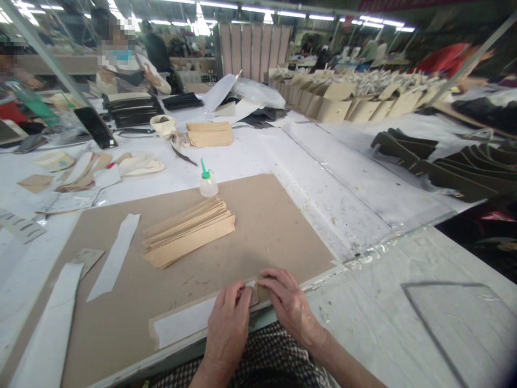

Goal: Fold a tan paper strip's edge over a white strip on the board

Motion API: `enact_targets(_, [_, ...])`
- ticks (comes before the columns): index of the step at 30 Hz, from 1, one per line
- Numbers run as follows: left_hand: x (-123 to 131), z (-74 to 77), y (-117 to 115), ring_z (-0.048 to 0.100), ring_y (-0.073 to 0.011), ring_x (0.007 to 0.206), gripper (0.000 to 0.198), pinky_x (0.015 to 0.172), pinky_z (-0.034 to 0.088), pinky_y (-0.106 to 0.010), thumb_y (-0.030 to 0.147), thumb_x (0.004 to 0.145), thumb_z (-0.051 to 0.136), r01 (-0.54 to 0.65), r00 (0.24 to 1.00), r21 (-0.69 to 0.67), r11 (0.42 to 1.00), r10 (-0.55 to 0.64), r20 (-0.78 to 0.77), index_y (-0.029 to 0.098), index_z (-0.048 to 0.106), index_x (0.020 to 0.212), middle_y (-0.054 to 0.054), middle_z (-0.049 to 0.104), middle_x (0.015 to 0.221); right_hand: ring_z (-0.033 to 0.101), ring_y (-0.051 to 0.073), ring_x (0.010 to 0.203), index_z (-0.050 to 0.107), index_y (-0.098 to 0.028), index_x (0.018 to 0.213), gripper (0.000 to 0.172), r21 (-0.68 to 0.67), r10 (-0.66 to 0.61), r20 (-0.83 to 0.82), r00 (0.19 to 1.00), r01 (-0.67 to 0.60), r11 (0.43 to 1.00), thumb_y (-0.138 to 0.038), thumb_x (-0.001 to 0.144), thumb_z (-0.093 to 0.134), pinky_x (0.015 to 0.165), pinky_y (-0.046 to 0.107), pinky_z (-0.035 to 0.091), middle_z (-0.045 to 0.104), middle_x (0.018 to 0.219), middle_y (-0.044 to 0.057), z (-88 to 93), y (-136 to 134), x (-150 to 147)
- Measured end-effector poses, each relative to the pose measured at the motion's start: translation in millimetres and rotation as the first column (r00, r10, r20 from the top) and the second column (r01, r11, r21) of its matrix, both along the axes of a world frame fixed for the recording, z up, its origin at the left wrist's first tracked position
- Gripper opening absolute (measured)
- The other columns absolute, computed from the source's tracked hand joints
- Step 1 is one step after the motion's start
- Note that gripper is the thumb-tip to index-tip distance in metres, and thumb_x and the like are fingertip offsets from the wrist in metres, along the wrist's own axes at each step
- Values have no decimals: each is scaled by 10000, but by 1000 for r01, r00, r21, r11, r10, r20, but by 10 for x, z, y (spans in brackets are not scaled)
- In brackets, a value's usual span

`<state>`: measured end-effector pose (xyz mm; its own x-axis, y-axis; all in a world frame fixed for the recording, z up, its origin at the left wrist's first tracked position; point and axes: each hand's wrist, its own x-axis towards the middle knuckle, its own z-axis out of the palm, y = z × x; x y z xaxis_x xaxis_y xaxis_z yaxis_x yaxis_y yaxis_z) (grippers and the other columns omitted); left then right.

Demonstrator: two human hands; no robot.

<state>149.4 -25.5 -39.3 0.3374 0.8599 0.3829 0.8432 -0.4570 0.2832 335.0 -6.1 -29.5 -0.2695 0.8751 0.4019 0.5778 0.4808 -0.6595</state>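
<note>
Both hands rest at the near edge of a brown cardboard work board (274,215). My left hand (228,323) and my right hand (288,302) press with bent fingers on the right end of a long tan strip with a white liner (186,322). The fingertips meet at the strip's end and pinch or fold it. A fanned stack of tan strips (188,233) lies in the middle of the board. Behind it stands a small glue bottle with a green nozzle (208,183).
White paper strips (117,253) lie on the board's left. More tan pieces (210,133), black stacks (133,108) and dark shaped parts (448,167) lie on the white plastic-covered table. A masked person sits at the far left. A clear sheet (464,318) lies at the right.
</note>
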Motion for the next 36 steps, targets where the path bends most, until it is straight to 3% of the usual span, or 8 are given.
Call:
enact_targets(13, [-9, -1, -7, 588, -241, 949, 278, 796, 560, -356, 109, 955, 465, 7, 1000, -8, 1000, -7, 4, 177, 587, 1195, -95, 597, 1089, 551, 299, 1096, 600, -151, 1246, 334, 96, 37, 267, 963, -64, 993, -68, 944, 483, 949, 492, 498, 640, 1196, 127, 18, -82, -103])
enact_targets(20, [-9, -16, -16, 585, -243, 966, 248, 811, 563, -370, 119, 954, 486, 10, 1000, -37, 999, -10, 2, 169, 587, 1174, -97, 595, 1105, 568, 220, 1121, 629, -200, 1169, 336, 27, -88, 32, 996, 87, 996, -41, 965, 415, 976, 385, 530, 601, 1215, 101, 6, -37, -113])
enact_targets(24, [-16, -21, -15, 587, -238, 983, 254, 831, 560, -365, 113, 947, 489, -8, 1000, -55, 998, 8, 8, 180, 598, 1167, -92, 606, 1117, 567, 259, 1115, 589, -160, 1278, 395, 64, -60, 217, 974, 47, 997, -37, 942, 423, 964, 437, 548, 601, 1243, 139, -27, -71, -125])
enact_targets(30, [26, 70, -19, 575, -268, 993, 263, 857, 558, -439, 89, 923, 516, 23, 985, -166, 986, 6, 174, 181, 623, 1145, -102, 623, 1101, 563, 348, 1179, 545, -106, 1361, 563, 181, -68, 518, 852, -31, 983, 21, 824, 431, 934, 534, 548, 592, 1358, 180, -31, -181, -233])
enact_targets(33, [-3, 125, -1, 591, -227, 974, 210, 861, 564, -369, 100, 930, 524, 13, 981, -166, 986, 20, 195, 202, 632, 1079, -75, 630, 1065, 556, 379, 1209, 547, -108, 1371, 623, 236, -99, 595, 797, -56, 970, 43, 778, 428, 915, 569, 534, 571, 1400, 194, 11, -177, -274])
enact_targets(36, [-231, 213, -29, 602, -187, 1015, 219, 894, 555, -305, 97, 945, 496, -28, 970, -157, 987, 65, 235, 207, 614, 1094, -78, 614, 1125, 547, 379, 1223, 584, -89, 1326, 607, 265, -86, 636, 767, -113, 958, 59, 759, 424, 923, 570, 517, 567, 1410, 202, 46, -135, -247])
